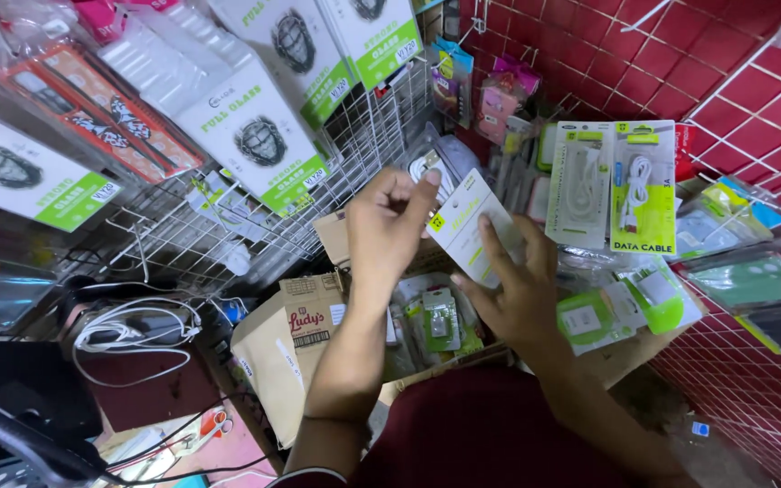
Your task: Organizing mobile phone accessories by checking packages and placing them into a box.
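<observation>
The white wire display rack [354,145] fills the upper left of the frame, hung with white and green flat screen-protector boxes [255,136]; the red wire grid wall [752,99] covers the upper and lower right. Below centre sits an open brown cardboard box [296,348] with small green-and-white accessory packs [440,321] lying loose inside it. Right of centre hang two packaged white cables on white and lime-green cards [612,185].

At the middle of the frame I hold a slim white and lime-green carded packet [465,226] between both hands. My left hand [386,226] is curled narrow, thumb and forefinger pinching its upper left corner. My right hand [517,285] lies behind and under it, fingers spread, bracing its lower right edge.

By my reckoning the packet is up out of the box but not yet on any hook, and many packs in the box are unhandled.
</observation>
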